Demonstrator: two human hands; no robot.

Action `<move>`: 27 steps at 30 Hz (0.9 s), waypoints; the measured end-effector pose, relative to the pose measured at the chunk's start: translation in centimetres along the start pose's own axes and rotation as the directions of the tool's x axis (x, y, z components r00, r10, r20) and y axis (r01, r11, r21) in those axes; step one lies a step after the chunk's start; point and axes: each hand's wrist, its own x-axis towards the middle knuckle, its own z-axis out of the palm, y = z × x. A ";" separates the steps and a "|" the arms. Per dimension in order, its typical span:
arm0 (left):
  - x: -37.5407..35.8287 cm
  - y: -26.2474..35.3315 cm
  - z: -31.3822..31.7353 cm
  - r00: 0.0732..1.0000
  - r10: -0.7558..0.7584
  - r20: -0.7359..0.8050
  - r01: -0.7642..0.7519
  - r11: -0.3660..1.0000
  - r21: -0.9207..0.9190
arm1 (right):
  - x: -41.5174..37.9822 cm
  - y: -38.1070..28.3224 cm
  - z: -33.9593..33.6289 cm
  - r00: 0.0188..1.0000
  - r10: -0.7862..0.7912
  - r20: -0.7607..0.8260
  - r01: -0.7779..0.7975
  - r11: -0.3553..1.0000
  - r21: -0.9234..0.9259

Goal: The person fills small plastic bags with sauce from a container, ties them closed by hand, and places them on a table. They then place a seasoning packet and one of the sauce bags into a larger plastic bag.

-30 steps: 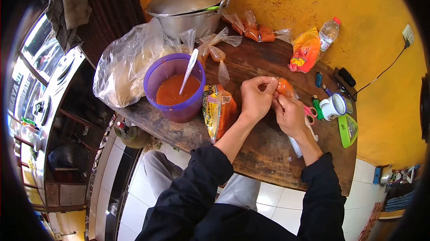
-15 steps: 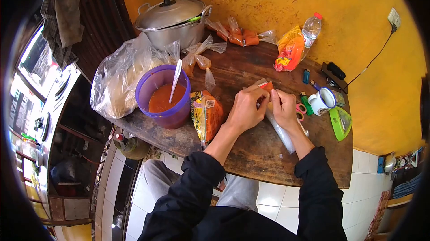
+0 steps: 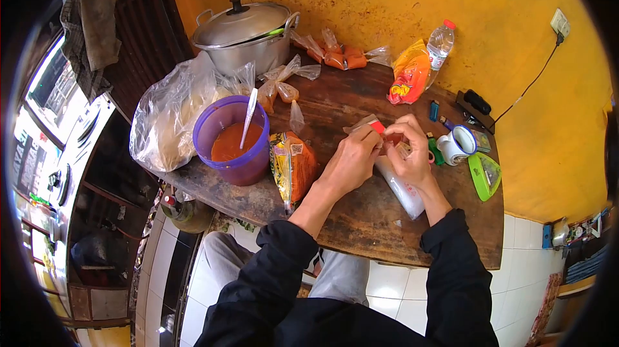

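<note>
The small red piece (image 3: 377, 127) is to the right of the tub (image 3: 242, 175), beyond the yellow packet (image 3: 293, 166), raised over the desk (image 3: 361, 231); the left hand (image 3: 351, 158) has its fingers together, clamped on the piece's near edge; the right hand (image 3: 409, 153) has thumb and forefinger curled close beside it, but I cannot tell whether they pinch anything.

The piece looks light, thin and pliable, likely to bend or slip if taken loosely; an edge or corner between fingertip and thumb seems the surest hold. The plastic sleeve (image 3: 403, 192), farther right of the tub and under the right hand, is long, flattened and glossy; it is probably slick and floppy, best taken at its folded middle.

The tub is round, smooth, purple plastic, with orange sauce (image 3: 225, 147) inside; its weight probably sits low, so both sides of the wall would serve. A pale spoon (image 3: 248, 118) leans in it; behind the tub, the pot (image 3: 248, 57) is dull metal, and the knotted bags (image 3: 287, 92) are crinkled and soft, easily burst if squeezed; the desk is worn, stained wood.
</note>
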 end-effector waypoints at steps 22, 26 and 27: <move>0.2 0.0 0.0 0.927 0.151 -0.342 -0.089 0.978 0.191 | 0.5 -1.3 1.9 0.993 -0.109 0.047 0.116 0.973 -0.197; 0.3 0.0 0.5 0.902 0.117 -0.415 -0.056 0.986 0.156 | 0.2 -1.6 2.8 0.995 -0.092 -0.044 0.083 0.982 -0.170; 0.2 -0.1 0.5 0.893 0.062 -0.447 -0.015 0.994 0.108 | 0.1 -1.9 2.9 0.995 -0.091 -0.045 0.082 0.982 -0.168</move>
